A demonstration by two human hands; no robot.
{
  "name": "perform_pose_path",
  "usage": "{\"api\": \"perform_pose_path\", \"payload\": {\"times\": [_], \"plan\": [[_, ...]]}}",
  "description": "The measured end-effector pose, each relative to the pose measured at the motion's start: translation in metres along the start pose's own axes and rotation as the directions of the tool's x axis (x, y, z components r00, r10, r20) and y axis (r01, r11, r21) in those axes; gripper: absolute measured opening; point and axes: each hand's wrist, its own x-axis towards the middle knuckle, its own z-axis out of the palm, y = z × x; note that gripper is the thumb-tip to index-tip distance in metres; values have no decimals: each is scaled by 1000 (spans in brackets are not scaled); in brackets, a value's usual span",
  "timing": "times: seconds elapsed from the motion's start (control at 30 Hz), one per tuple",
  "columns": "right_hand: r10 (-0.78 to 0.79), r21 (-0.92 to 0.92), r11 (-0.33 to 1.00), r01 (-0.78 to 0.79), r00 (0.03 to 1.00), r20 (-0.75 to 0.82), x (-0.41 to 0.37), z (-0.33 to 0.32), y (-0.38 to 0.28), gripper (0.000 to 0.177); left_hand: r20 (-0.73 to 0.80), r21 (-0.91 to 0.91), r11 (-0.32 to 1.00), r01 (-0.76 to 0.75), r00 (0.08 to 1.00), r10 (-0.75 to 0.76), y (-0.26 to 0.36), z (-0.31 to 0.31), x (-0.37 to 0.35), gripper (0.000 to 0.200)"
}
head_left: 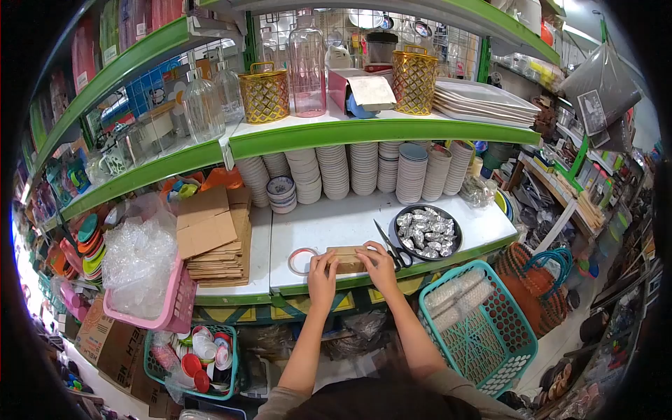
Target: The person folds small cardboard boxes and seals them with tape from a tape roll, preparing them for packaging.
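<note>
A small brown cardboard box [346, 260] lies at the front edge of the white shelf [329, 224]. My left hand [323, 273] grips its left end, and my right hand [379, 267] holds its right end. Just left of the box is a roll of tape [302, 261] lying flat. Scissors [393, 246] with black handles rest right of my right hand, beside a dark round tray [428, 233] filled with foil-wrapped pieces.
Stacked bowls [364, 169] line the shelf's back. Flat cardboard [215, 238] is piled at left, near a pink basket [171, 301] of bubble wrap. A teal basket [479, 329] stands below right. The green-edged upper shelf [378, 130] holds glass bottles and gold containers.
</note>
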Motion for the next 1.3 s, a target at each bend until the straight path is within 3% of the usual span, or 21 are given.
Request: {"api": "perform_pose_path", "payload": {"times": [0.3, 0.37, 0.4, 0.47, 0.7, 0.9, 1.1, 1.3], "plan": [[4, 11, 1000, -4, 1000, 25, 0, -2, 9, 16, 77, 232, 972, 25, 996, -44, 8, -31, -4, 22], [17, 9, 1000, -17, 999, 27, 0, -2, 9, 16, -40, 376, 926, -20, 998, 38, -3, -31, -7, 21], [27, 11, 1000, -28, 999, 28, -1, -2, 9, 16, -42, 376, 926, -19, 998, 38, -10, -32, -10, 21], [36, 14, 999, -36, 999, 31, -3, 0, 9, 17, -65, 553, 833, -13, 996, 58, -21, -33, -13, 22], [-7, -72, 997, 9, 999, 33, -3, -7, -1, 19, -9, 516, 857, -9, 1000, 15, -32, -38, -13, 18], [-44, -121, 991, 54, 996, 80, 1, -14, -9, 27, -25, 603, 797, -29, 998, 55, -25, -38, -16, 15], [-69, -133, 988, 82, 993, 99, -1, -19, -16, 36, -65, 534, 844, -41, 994, 90, -11, -39, -15, 16], [-113, -158, 979, 125, 990, 88, -5, -19, -21, 44, -56, 374, 927, 17, 998, 4, -1, -39, -16, 18]]}}
